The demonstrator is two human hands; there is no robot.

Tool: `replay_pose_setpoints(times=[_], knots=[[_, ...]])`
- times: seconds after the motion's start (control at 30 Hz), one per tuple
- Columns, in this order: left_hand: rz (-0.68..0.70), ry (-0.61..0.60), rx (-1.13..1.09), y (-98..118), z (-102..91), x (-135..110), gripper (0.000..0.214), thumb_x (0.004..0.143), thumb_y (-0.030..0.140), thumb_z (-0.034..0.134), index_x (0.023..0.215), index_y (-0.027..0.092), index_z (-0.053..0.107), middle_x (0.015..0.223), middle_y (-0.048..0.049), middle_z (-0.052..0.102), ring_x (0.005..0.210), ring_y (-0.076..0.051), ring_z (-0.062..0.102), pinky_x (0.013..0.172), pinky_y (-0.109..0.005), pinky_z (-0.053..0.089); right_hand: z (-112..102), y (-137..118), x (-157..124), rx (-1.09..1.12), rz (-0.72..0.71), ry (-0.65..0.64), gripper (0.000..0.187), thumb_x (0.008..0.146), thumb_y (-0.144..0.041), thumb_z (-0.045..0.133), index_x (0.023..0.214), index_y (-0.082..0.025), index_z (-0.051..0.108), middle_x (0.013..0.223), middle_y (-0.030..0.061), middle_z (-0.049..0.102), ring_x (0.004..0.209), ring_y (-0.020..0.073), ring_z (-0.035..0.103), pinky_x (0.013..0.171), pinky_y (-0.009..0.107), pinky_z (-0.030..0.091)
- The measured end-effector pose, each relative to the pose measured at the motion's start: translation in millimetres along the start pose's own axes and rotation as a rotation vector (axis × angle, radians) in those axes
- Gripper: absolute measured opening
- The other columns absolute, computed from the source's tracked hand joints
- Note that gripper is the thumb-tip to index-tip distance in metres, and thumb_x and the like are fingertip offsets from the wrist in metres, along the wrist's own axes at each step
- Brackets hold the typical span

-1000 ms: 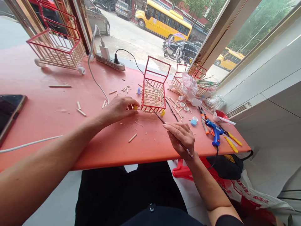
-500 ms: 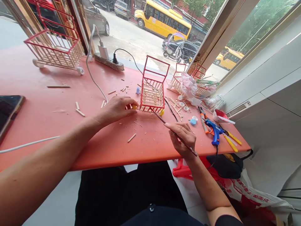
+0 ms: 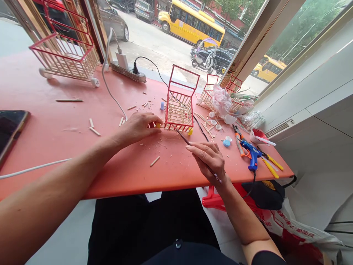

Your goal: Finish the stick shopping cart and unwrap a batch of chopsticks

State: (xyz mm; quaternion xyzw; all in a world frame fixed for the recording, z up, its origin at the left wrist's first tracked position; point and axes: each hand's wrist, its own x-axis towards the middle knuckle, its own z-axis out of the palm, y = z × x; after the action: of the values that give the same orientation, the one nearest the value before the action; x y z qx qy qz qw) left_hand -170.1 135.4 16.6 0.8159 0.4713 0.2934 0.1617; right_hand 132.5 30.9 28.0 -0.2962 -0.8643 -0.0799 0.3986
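Observation:
A miniature shopping cart (image 3: 179, 110) made of thin wooden sticks stands in front of me, its rims and handle painted red. At its near left corner my left hand (image 3: 142, 125) pinches a yellow cap wheel (image 3: 158, 125). Another yellow cap (image 3: 190, 131) shows under the near right corner, and a pale blue cap (image 3: 162, 105) is at the far left. My right hand (image 3: 208, 158) grips a thin dark paintbrush (image 3: 184, 138) like a pen. The brush tip touches or nearly touches the cart's lower front edge; the exact contact is too small to tell.
A larger cart (image 3: 66, 55) stands at the back left, above a phone (image 3: 12, 132). Right of centre lie stick pieces, caps (image 3: 226, 142), a blue glue gun (image 3: 251, 152), pliers (image 3: 271, 163) and a cup of red paint (image 3: 258, 135). A power strip (image 3: 128, 71) sits by the window.
My right hand has moved left with the paintbrush, and the tip has slid left along the cart's lower front edge. The left hand stays at the yellow cap wheel.

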Motion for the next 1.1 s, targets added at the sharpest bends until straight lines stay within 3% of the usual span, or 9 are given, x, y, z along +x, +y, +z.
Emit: replay_pose_setpoints(times=[0.37, 1.1], knots=[[-0.006, -0.008, 0.001, 1.2, -1.0, -0.3, 0.041, 0.087, 0.051, 0.059, 0.1, 0.02, 0.083, 0.089, -0.0091, 0.078, 0.079, -0.025, 0.073, 0.083, -0.036, 0.056, 0.0, 0.9, 0.5, -0.018, -0.03, -0.031, 0.043, 0.104, -0.008, 0.065, 0.14, -0.031, 0.074, 0.127, 0.0033, 0.085, 0.113, 0.0194, 0.079, 0.099, 0.038, 0.057], [-0.012, -0.017, -0.008, -1.3, -2.8, -0.5, 0.038, 0.085, 0.047, 0.062, 0.102, 0.021, 0.084, 0.093, -0.0085, 0.08, 0.081, -0.024, 0.074, 0.086, -0.035, 0.058, -7.5, -3.4, -2.3, -0.061, 0.047, 0.104, 0.041, 0.103, -0.009, 0.064, 0.136, -0.031, 0.076, 0.116, 0.0045, 0.087, 0.103, 0.0216, 0.081, 0.093, 0.039, 0.059]])
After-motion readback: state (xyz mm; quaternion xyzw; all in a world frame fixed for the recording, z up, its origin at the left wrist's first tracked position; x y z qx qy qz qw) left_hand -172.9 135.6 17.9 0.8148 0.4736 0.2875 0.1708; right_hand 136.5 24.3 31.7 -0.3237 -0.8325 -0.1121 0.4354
